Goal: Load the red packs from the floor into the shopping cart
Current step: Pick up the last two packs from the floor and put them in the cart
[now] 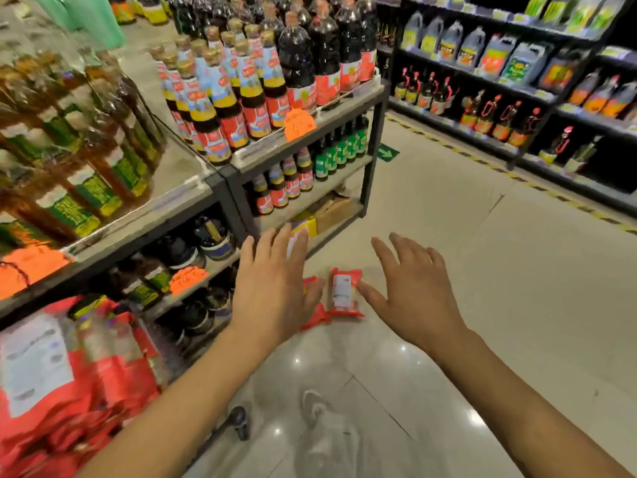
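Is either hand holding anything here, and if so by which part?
Nothing is held: left hand and right hand are spread open above the red plastic packs on the floor.

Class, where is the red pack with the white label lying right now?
In the head view, the red pack with the white label lies on the floor tiles between the open left hand and right hand, beside another red pack.

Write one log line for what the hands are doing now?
left hand: open, reaching | right hand: open, reaching | red packs: on floor | cart: partly loaded
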Tool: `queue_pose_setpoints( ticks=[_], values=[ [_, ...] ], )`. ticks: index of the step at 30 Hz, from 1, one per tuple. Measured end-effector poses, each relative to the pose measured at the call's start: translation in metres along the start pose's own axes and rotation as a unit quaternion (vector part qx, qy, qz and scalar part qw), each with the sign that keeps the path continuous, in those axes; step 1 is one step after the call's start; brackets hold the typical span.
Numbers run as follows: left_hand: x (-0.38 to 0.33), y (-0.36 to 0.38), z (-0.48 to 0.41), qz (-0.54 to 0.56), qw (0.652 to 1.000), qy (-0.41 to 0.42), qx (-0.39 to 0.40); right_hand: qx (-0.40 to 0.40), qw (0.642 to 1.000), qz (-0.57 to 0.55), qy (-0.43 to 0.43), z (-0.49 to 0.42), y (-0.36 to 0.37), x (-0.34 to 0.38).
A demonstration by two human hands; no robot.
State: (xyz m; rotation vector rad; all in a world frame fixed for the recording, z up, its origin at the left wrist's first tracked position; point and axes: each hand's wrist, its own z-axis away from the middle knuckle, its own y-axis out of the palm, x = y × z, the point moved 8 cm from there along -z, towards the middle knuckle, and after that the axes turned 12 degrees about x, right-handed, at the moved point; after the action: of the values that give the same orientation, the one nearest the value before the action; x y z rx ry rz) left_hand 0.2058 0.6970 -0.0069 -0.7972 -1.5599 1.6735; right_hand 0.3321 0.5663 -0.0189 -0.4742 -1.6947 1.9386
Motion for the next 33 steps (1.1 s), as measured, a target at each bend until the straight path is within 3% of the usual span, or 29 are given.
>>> queue_pose_setpoints(
  ticks=[8, 13, 16, 18, 20, 23, 28, 30, 33],
  values=[
    [0.028, 0.187, -0.195, 0.056, 0.991, -0.047, 0.116, 0.120, 0.991, 0.054, -0.008, -0.219, 0.142, -0.048],
    [0.053, 0.363, -0.278, 0.093, 0.972, -0.123, 0.178, 0.227, 0.973, -0.023, 0.020, -0.318, 0.330, -0.089],
    [0.061, 0.499, -0.316, 0.127, 0.948, -0.165, 0.239, 0.321, 0.942, -0.095, 0.036, -0.362, 0.469, -0.116],
    [0.067, 0.594, -0.330, 0.214, 0.907, -0.225, 0.286, 0.385, 0.893, -0.216, 0.091, -0.383, 0.554, -0.136],
    [0.074, 0.685, -0.340, 0.355, 0.828, -0.305, 0.308, 0.409, 0.840, -0.322, 0.151, -0.406, 0.635, -0.157],
    [0.084, 0.807, -0.348, 0.505, 0.716, -0.395, 0.278, 0.402, 0.805, -0.383, 0.210, -0.441, 0.736, -0.180],
    [0.134, 1.033, -0.346, 0.571, 0.652, -0.460, 0.195, 0.344, 0.770, -0.473, 0.254, -0.487, 0.852, -0.192],
    [0.142, 1.060, -0.346, 0.580, 0.636, -0.478, 0.173, 0.305, 0.753, -0.525, 0.254, -0.501, 0.873, -0.187],
    [0.133, 1.020, -0.341, 0.590, 0.615, -0.498, 0.158, 0.227, 0.751, -0.547, 0.292, -0.504, 0.872, -0.189]
  ],
)
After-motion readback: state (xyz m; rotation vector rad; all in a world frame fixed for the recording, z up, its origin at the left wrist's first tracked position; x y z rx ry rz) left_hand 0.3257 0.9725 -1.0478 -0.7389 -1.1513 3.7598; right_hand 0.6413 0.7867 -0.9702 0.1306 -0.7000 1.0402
